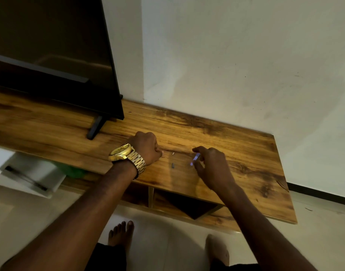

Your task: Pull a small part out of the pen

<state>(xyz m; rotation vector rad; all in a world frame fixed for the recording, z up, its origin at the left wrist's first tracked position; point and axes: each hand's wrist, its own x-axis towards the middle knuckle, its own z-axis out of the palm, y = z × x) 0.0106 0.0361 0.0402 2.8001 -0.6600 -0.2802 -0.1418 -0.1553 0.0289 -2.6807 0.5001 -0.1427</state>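
my left hand rests curled in a fist on the worktop; my right hand pinches a small bluish piece near the front edge. two tiny bits lie between them; the tv stands at the back left.

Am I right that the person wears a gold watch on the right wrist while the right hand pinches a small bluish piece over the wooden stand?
Not quite: the head view shows the watch on the left wrist. The rest holds: the right hand pinches the bluish piece over the wooden stand.
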